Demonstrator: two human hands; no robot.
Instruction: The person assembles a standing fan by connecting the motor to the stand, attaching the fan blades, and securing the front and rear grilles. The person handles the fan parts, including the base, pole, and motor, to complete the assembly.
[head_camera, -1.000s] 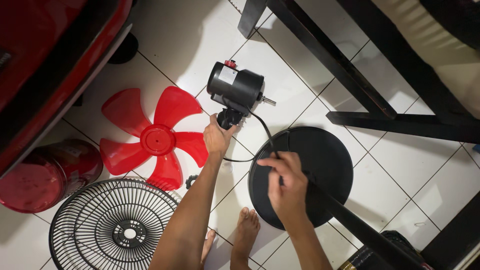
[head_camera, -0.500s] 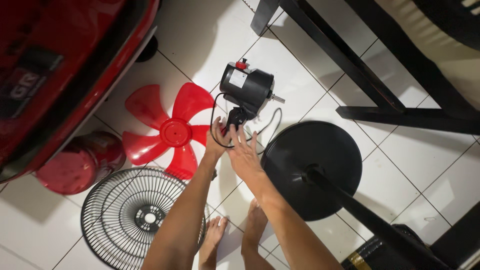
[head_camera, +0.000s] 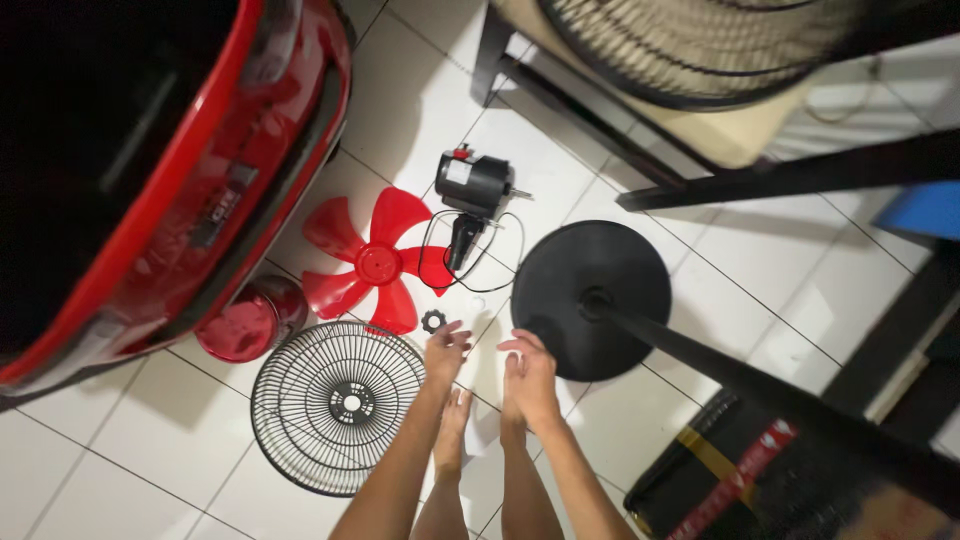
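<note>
At the bottom centre of the frame both forearms reach up over the person's bare feet (head_camera: 452, 430) on the white tiled floor (head_camera: 120, 440). The left hand (head_camera: 445, 352) is loosely open, fingers relaxed and a little curled, holding nothing; its fingertips hover just below a small black toothed nut (head_camera: 433, 321) lying on the tile, near it, though contact cannot be told. The right hand (head_camera: 528, 368) is likewise open and empty, fingers together and slightly bent, its fingertips at the near edge of the round black fan base (head_camera: 590, 265), touching or just short of it. From the middle of that base a black pole (head_camera: 780, 395) slants towards the lower right of the frame.

Left of the left hand, at lower centre-left, a black wire fan guard (head_camera: 335, 405) lies flat on the floor. Beyond it a red fan blade (head_camera: 375, 262) lies flat, and to its left sits a red domed container (head_camera: 240, 325) beside the red car bumper (head_camera: 230, 200) that fills the upper left. Above the hands, at the centre of the frame, the black fan motor (head_camera: 472, 185) rests on the tile with its cord (head_camera: 500, 270) looped below it, well apart from both hands. Dark furniture legs (head_camera: 560, 85) cross the top of the frame.
</note>
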